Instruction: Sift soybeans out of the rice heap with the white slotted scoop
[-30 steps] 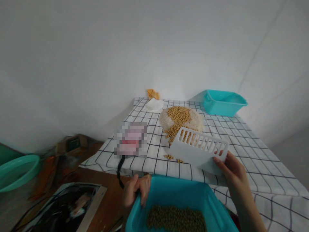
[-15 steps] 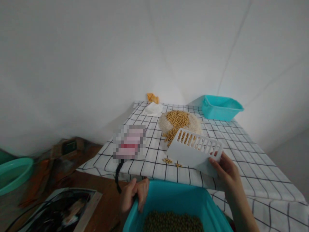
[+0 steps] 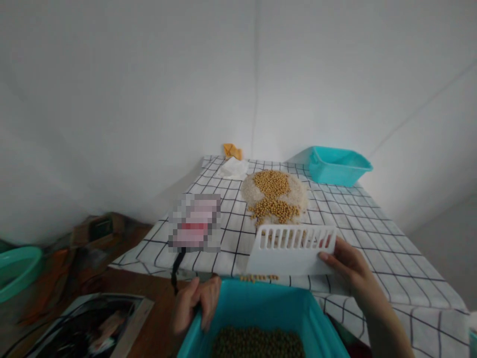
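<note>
My right hand (image 3: 346,261) grips the right end of a white slotted plastic board (image 3: 288,256), fingers and thumb pinched on it. Its lower edge stands near the table's front edge, behind a short row of yellow soybeans (image 3: 257,278). Beyond the board lies a soybean pile (image 3: 271,183) on a bed of pale rice-like grain (image 3: 298,191). My left hand (image 3: 199,301) is wrapped over the left rim of a teal plastic bin (image 3: 264,301) below the table edge. Dark greenish beans (image 3: 257,343) cover the bin's bottom.
On the checked tablecloth (image 3: 231,233) lie a blurred-out pink packet (image 3: 196,221) with a black strap, a white tissue (image 3: 233,169) and an orange cloth (image 3: 233,151). An empty-looking teal tub (image 3: 335,174) stands back right. A green basin (image 3: 22,273) is far left.
The board has come toward me and turned nearly parallel to the table edge, pulling a few soybeans to the edge. More soybeans show behind it. My left hand keeps hold of the bin rim.
</note>
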Tool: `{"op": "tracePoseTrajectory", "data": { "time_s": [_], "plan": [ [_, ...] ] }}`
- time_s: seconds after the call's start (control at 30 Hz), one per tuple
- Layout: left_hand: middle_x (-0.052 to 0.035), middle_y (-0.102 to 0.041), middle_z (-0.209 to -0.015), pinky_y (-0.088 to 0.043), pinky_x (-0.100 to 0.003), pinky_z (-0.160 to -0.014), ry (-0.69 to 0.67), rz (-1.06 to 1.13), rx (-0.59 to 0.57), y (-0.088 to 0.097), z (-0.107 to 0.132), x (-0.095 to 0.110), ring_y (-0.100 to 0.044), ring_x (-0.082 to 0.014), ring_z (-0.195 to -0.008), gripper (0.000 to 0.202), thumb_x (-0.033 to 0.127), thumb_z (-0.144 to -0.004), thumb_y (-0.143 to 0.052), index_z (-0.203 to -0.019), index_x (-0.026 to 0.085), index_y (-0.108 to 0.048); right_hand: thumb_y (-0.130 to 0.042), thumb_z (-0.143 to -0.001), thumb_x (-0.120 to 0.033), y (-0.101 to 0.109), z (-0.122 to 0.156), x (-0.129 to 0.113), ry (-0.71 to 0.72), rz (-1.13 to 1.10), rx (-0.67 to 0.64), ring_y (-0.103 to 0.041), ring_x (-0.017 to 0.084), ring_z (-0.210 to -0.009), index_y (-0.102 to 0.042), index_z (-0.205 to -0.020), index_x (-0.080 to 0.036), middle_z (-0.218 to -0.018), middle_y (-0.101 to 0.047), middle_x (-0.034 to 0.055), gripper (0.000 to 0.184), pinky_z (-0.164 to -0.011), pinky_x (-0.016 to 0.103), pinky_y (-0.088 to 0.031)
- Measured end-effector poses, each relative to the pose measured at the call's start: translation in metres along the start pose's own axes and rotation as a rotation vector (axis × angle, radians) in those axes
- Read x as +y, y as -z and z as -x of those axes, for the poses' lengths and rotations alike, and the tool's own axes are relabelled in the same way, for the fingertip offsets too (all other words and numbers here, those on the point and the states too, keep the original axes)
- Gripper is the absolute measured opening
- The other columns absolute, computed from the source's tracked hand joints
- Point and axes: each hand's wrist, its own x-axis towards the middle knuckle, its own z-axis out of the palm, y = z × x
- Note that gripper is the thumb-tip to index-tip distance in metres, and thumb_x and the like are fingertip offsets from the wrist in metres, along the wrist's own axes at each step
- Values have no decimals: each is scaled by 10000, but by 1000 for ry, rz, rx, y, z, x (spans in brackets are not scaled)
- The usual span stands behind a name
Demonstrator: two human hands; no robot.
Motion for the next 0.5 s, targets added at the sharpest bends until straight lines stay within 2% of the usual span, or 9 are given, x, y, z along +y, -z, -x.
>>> {"op": "tracePoseTrajectory", "data": {
  "time_s": [0.07, 0.13, 0.33, 0.5],
  "plan": [
    [-58, -557, -341, -389, -430, -634, -8, 28, -207, -2, -3, 7, -481, -203, -408, 763, 616, -1020, -337, -403, 247, -593, -804, -819, -429, 10, 5, 1, -26, 4, -11, -739, 259, -825, -810, -931, -243, -949, -808, 66, 217, -734, 339, -590],
    [-62, -582, -383, -402, -428, -665, -16, 77, -120, -8, -7, 12, -485, -211, -462, 753, 587, -1035, -320, -422, 245, -593, -813, -816, -419, 17, 9, 3, -29, -39, 61, -748, 268, -864, -814, -974, -254, -990, -813, 70, 229, -748, 342, -591],
    [-50, -472, -302, -397, -424, -600, -25, 74, -132, -24, -12, 15, -426, -204, -404, 775, 628, -1008, -335, -351, 261, -521, -849, -782, -422, 16, 2, 9, -24, -137, 360, -744, 300, -1024, -798, -1081, -272, -1131, -802, 90, 338, -857, 391, -592],
    [-30, -502, -382, -390, -399, -694, 7, 225, 6, -36, -5, 18, -389, -190, -475, 746, 512, -1051, -348, -399, 245, -594, -900, -718, -397, 24, -7, 15, -43, -191, 421, -755, 308, -1006, -800, -1068, -257, -1101, -809, 92, 390, -819, 376, -603]
  ]
}}
